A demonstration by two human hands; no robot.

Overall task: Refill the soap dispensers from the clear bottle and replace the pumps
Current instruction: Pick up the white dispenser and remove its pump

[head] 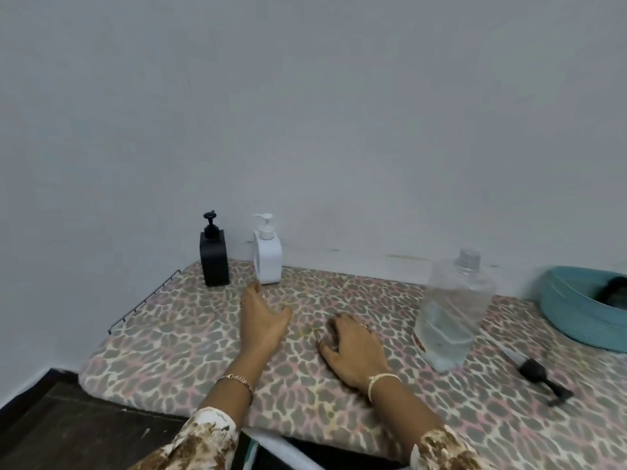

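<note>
The left hand is stretched with straight fingers toward the white soap dispenser. Nothing is held, and it cannot be told whether the fingertips touch the base. The right hand is rested on the leopard-print ironing board, fingers loosely curled, with nothing seen gripped.

The black soap dispenser is stood just beside the white one at the far edge, against the wall, and both are fitted with their pumps. The clear bottle is stood well apart to the right, uncapped and partly filled.

The white dispenser is judged to be the one in hand. If it is yet to be filled, a grip on its body is called for and its pump must be unscrewed before the bottle is brought over.

Both dispensers are opaque, so no level can be read and progress cannot be settled. A black capped piece lying right of the bottle is blurred and may be its closure. The teal basket is cut off by the frame, and the dark thing inside cannot be made out.
</note>
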